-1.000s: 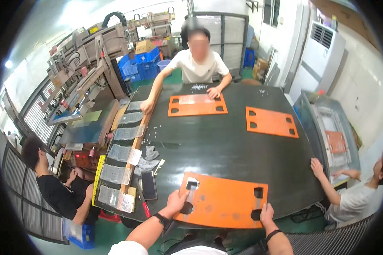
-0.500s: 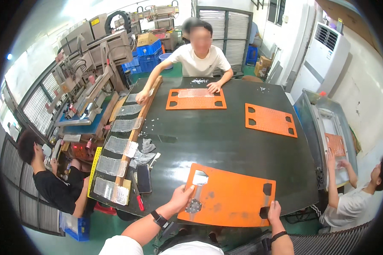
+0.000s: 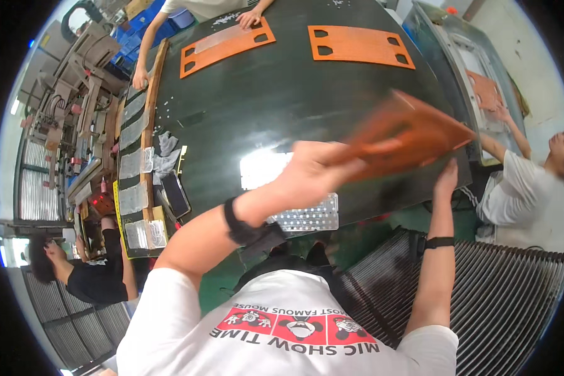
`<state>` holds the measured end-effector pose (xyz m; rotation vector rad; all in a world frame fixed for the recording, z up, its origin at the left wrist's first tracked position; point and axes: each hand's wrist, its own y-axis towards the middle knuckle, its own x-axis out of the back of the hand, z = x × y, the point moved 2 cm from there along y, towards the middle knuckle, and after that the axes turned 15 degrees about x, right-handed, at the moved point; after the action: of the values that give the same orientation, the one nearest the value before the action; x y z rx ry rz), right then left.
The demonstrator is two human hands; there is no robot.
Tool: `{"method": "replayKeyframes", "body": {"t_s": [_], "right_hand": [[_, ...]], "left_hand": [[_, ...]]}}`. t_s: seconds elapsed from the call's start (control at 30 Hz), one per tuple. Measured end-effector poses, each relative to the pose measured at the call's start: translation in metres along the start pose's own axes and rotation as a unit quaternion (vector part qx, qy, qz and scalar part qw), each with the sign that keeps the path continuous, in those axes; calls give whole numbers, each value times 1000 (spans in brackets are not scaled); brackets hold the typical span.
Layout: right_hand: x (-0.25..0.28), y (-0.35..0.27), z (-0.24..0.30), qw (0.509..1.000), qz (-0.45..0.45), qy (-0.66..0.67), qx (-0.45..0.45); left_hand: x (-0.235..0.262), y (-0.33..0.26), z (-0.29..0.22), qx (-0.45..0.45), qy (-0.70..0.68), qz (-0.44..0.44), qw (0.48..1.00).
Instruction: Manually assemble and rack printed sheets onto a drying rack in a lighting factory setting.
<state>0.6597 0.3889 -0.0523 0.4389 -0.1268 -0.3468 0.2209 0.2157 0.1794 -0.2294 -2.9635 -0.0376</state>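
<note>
My left hand grips an orange rectangular board by its left end. The board is raised off the table and tilted, smeared by motion, with its far end pointing right. Just below the board's right part is my right hand, fingers stretched upward; whether a fingertip touches the edge is unclear. Under my left wrist a clear plastic sheet with rows of pale dots lies at the table's near edge, partly hidden by my forearm.
Across the dark table, a co-worker's hand rests on an orange board bearing a clear sheet. Another orange board lies farther right. Clear sheets line a wooden bar at left, near a grey cloth and phone. Co-workers sit both sides.
The orange board has been lifted and swung up to the right in my left hand, exposing the dotted clear sheet. My right hand no longer grips its right edge. The view has tilted downward.
</note>
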Motion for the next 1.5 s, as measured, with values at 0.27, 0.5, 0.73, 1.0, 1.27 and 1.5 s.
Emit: {"method": "replayKeyframes", "body": {"t_s": [0.27, 0.5, 0.73, 1.0, 1.27, 1.5], "right_hand": [[-93, -145, 205, 850, 9, 457, -262], [-66, -220, 123, 840, -83, 212, -492], [-38, -176, 42, 877, -99, 125, -454], [-71, -257, 78, 795, 146, 54, -586], [-146, -278, 113, 772, 155, 121, -604], [-147, -276, 122, 788, 168, 77, -587]], "left_hand": [[-91, 50, 99, -342, 398, 85, 847], [-100, 27, 103, -207, 497, 85, 838], [11, -85, 166, 21, 360, 43, 932], [115, -265, 219, 313, 251, -370, 838], [106, -277, 256, 294, 376, -446, 757], [97, -270, 255, 285, 448, -462, 711]]}}
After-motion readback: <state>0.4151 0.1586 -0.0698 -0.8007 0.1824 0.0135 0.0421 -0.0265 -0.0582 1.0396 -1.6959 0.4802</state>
